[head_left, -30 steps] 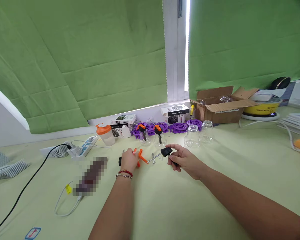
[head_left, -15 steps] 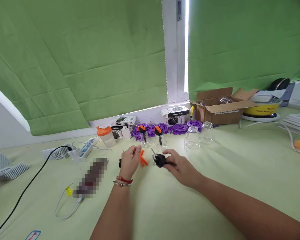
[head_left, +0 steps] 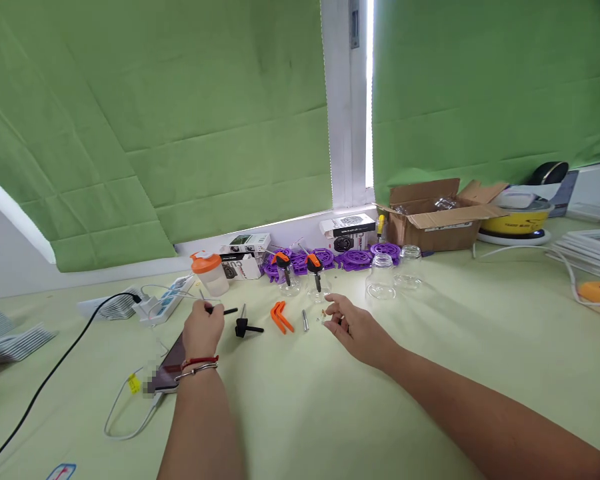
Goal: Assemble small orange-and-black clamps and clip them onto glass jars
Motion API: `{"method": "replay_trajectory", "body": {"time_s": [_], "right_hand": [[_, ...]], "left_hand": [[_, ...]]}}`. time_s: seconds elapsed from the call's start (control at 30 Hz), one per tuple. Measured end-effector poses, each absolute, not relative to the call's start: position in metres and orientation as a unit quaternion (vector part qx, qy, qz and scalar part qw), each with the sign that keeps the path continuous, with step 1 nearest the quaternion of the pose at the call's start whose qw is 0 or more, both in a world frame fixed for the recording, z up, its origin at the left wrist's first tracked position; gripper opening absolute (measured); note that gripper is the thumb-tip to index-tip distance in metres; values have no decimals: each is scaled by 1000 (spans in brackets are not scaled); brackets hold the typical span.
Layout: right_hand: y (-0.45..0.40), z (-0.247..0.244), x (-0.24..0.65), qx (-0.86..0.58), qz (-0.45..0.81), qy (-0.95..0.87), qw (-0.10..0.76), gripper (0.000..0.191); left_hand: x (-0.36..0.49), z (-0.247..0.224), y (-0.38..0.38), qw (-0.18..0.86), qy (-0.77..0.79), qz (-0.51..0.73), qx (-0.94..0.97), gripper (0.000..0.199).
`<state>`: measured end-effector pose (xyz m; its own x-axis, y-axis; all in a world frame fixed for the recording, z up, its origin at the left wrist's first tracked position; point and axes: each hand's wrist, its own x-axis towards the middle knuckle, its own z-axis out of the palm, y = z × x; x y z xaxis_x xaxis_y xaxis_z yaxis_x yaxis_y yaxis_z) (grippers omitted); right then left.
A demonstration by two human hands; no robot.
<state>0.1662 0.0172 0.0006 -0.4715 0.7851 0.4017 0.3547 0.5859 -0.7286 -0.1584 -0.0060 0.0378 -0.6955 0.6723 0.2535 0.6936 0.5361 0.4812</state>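
Left hand point(head_left: 203, 328): closed around a handled black piece point(head_left: 229, 311), whose bar sticks out past your fingers over the table point(head_left: 300, 407). Most of the piece is hidden in your fist. Right hand point(head_left: 353, 328): fingers curled, tips beside some tiny loose parts point(head_left: 319, 319); whether you pinch one, I cannot tell.

Between your hands, left to right: a second black piece point(head_left: 241, 327) with its handle pointing right, two orange angled pieces point(head_left: 282, 317) nested together, and metal pins point(head_left: 305, 321) lying side by side.

Risks, as judged:
1. Tiny parts. Clear or pale against a pale surface, they look easy to lose; a brush from your right fingertips could scatter them, and a fumbled pinch could flick one away.
2. Pins. Smooth and apparently round, they may roll if your right hand sweeps left.
3. Left hand. It is just above a dark flat device point(head_left: 174, 371) with a white plug point(head_left: 159, 399) in its near end. A loosened grip could drop the piece onto that screen; a low wrist could catch the bracelets point(head_left: 199, 367) on its edge.
4. Second black piece. The protruding handle of the held one is near it, so a careless swing to the right could knock it into the orange pieces.
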Motion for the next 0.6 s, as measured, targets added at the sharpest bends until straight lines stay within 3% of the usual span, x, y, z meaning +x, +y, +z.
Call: {"method": "replay_trajectory", "body": {"time_s": [0.13,0.6], "right_hand": [[20,2,168,-361,295,-801,375,38],[46,-7,176,-408,311,-748,421,41]], "left_hand": [[-173,27,-5,-31,-890,-183,-417,23],[-158,8,11,-56,-855,-109,-505,33]]}}
